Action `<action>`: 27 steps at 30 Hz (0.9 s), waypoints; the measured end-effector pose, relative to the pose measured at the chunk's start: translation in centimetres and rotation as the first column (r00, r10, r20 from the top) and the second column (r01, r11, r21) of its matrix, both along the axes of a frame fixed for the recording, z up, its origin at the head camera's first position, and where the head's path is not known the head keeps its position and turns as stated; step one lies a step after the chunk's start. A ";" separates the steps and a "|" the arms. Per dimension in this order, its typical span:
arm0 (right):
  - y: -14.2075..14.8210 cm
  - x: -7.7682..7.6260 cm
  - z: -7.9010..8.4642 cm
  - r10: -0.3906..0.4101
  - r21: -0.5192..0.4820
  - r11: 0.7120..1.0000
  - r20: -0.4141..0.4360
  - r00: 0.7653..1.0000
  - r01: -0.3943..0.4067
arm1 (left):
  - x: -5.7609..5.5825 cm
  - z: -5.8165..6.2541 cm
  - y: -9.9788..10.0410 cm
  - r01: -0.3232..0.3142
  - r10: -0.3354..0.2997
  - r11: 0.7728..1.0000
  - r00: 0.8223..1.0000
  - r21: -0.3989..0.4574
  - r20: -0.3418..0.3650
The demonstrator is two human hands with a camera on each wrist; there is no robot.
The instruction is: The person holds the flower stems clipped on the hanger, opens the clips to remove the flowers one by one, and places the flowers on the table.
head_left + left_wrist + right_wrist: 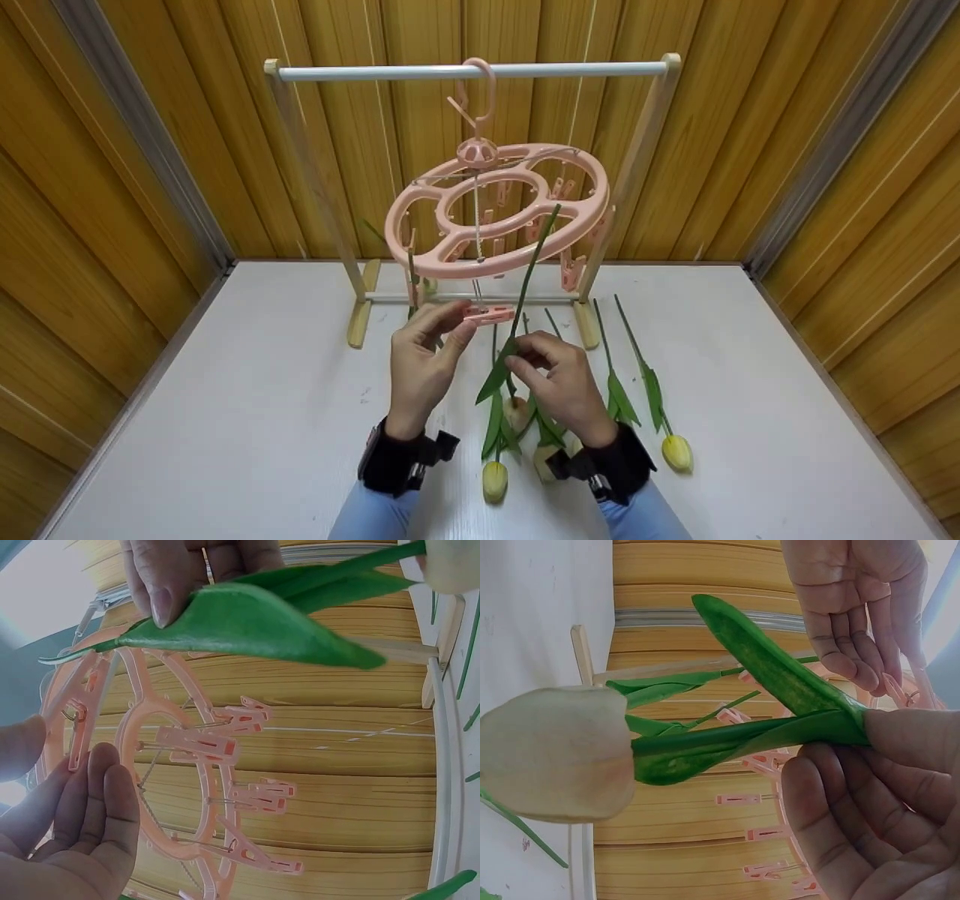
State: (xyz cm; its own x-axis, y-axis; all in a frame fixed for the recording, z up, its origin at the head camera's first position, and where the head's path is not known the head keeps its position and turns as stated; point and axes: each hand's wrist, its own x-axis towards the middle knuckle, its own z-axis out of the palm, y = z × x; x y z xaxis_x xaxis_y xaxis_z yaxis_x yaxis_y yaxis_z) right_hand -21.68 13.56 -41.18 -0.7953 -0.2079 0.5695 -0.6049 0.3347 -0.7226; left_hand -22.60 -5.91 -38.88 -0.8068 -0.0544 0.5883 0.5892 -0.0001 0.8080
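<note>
In the head view my left hand (420,367) pinches the handle end of a pink clothespin (491,314), which hangs by a cord from the pink oval drying hanger (495,266). Close up in the left wrist view, the clothespin's (91,705) handles stand apart between thumb and fingers. My right hand (562,375) grips a tulip by its green stem (534,262) and leaf, between thumb and fingers. The stem points up past the clothespin's right end. Its pale bloom (555,754) hangs lowest, shown large in the right wrist view.
A wooden rack with a white bar (360,73) carries the hanger by its hook (484,90). Several more clothespins (571,270) dangle around it. Another green stem (412,270) shows at the hanger's left. Tulips lie on the white table, including yellow ones (495,481) near the wrists.
</note>
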 end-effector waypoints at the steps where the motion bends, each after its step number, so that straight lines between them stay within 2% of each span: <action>1: 0.0 0.0 0.0 0.001 0.000 1.000 0.002 1.000 -0.001 | 0.0 0.0 0.0 0.002 -0.002 1.000 1.000 0.001 0.003; 14: 0.1 0.1 0.0 0.003 0.004 1.000 0.063 0.998 -0.003 | -0.1 -0.1 0.0 -0.011 0.011 1.000 1.000 0.014 -0.013; 27: 0.1 -0.3 -0.9 0.056 -0.047 0.998 0.125 0.991 -0.051 | -0.3 -0.5 -0.2 -0.066 0.066 0.998 0.997 0.004 0.031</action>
